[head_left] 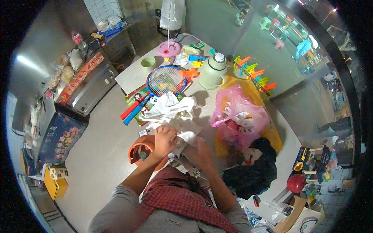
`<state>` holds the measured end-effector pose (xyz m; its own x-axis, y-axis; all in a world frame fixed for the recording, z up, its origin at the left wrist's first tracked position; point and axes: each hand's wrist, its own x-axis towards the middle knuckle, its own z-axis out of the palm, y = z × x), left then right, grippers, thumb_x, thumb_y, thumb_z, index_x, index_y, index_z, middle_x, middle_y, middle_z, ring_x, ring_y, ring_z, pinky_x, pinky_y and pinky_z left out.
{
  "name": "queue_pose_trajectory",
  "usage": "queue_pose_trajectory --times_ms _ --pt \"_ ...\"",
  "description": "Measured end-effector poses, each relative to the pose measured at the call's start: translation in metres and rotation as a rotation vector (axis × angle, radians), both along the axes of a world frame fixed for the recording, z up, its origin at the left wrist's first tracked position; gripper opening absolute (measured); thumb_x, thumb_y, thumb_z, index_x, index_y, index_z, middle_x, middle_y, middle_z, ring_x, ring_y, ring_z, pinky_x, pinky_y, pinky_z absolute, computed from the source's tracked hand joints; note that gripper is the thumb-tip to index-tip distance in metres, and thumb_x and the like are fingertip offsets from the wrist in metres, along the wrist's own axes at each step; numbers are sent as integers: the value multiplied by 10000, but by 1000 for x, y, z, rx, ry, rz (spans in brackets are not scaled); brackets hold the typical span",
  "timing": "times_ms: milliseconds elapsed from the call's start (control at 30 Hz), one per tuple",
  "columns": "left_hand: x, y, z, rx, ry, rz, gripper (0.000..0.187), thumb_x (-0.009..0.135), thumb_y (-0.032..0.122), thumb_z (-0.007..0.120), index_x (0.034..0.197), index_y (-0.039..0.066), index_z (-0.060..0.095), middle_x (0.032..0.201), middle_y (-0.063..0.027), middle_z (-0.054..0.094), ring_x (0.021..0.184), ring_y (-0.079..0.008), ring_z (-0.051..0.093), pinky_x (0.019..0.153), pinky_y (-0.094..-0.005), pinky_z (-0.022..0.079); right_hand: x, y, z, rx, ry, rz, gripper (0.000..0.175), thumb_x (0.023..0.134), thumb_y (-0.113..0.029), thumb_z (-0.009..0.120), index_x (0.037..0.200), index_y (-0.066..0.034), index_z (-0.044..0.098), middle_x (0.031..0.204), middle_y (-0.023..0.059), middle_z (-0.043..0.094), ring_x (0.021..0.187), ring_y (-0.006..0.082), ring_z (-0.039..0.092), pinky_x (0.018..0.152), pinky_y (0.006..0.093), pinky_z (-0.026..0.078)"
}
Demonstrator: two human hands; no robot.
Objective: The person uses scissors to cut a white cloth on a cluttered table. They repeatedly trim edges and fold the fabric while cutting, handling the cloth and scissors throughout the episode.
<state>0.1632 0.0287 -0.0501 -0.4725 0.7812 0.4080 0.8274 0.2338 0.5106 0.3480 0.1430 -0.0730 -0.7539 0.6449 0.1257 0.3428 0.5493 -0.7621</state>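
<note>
My left hand (165, 139) grips a piece of white cloth (187, 137) near the table's front edge. Close on its right, my right hand (202, 153) is at the same cloth, blurred, so its grip is unclear. A crumpled pile of white cloth (172, 109) lies just beyond, partly over a printed board. Two toy rackets, one with a blue handle (134, 113), rest beside that pile. An orange round container (142, 150) is at the left forearm. To the right, a pink plastic bag (240, 116) with white cloth inside sits on a yellow bag (275, 131).
A pale green vacuum jug (213, 72), a green cup (148, 64) and a pink fan base (169, 49) stand at the back of the table. Black fabric (250, 174) lies at the right. A cardboard box (291, 214) and a clear bottle (281, 207) are at lower right.
</note>
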Motion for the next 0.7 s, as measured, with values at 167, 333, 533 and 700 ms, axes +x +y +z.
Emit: queue_pose_trajectory --times_ms 167,333,533,700 --pt "4 -11 16 22 -85 -233 302 706 72 713 983 116 600 955 -61 615 956 -304 583 968 -463 376 -22 6 -5 -27 178 9 395 796 -214 715 1131 -41 598 1089 191 635 997 380 596 862 460 474" --pt "-8 -18 14 -159 71 -147 381 706 113 718 1066 153 602 990 -58 603 979 -287 582 883 -453 370 -17 19 65 12 198 -73 239 850 -168 690 1036 -26 639 993 146 665 937 324 624 824 424 482" --pt "-42 10 60 30 -127 -22 251 717 66 677 966 101 675 911 -82 621 909 -287 603 793 -432 426 1 28 163 -43 360 -117 114 840 10 607 951 17 630 892 108 638 833 219 617 787 315 489" --pt "-60 25 110 254 -433 -113 217 817 -39 649 1014 43 691 902 -86 659 790 -197 624 714 -310 491 33 57 173 62 411 -422 153 848 -47 675 996 -30 642 977 88 650 884 184 609 819 321 494"
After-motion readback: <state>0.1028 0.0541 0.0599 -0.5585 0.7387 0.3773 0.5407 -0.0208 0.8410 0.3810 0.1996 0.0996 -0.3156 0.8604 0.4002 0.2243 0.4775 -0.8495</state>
